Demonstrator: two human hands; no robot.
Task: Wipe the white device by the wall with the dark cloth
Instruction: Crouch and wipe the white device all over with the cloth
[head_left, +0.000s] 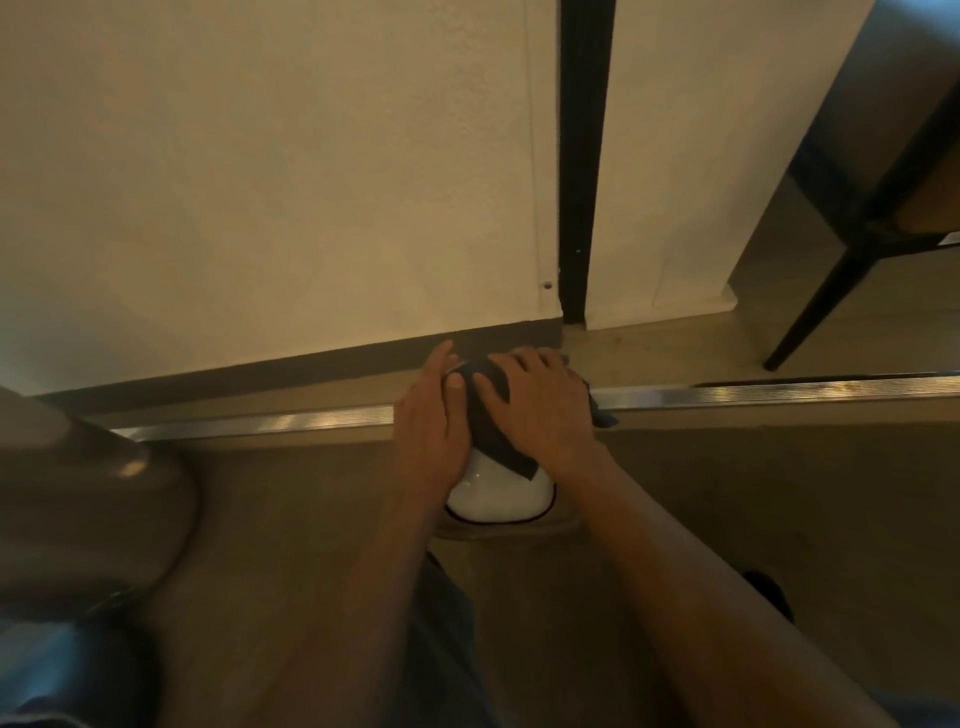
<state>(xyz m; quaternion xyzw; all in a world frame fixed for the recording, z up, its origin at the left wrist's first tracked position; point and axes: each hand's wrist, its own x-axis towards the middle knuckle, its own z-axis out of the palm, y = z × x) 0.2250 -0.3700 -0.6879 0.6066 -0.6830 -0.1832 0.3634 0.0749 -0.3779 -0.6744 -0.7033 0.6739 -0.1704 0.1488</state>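
A glossy white device (498, 499) stands on the floor near the wall's dark baseboard. A dark blue cloth (493, 415) is draped over its top and far side. My right hand (540, 405) lies flat on the cloth, fingers spread, pressing it onto the device. My left hand (431, 426) cups the device's left side, with its thumb touching the edge of the cloth. Only the near, lower part of the device shows; the rest is under the cloth and my hands.
A metal floor strip (779, 392) runs left to right under the device. The cream wall (260, 182) and a black vertical post (579, 208) stand behind. A dark chair leg (810, 312) is at the right, and a rounded dark object (78, 493) at the left.
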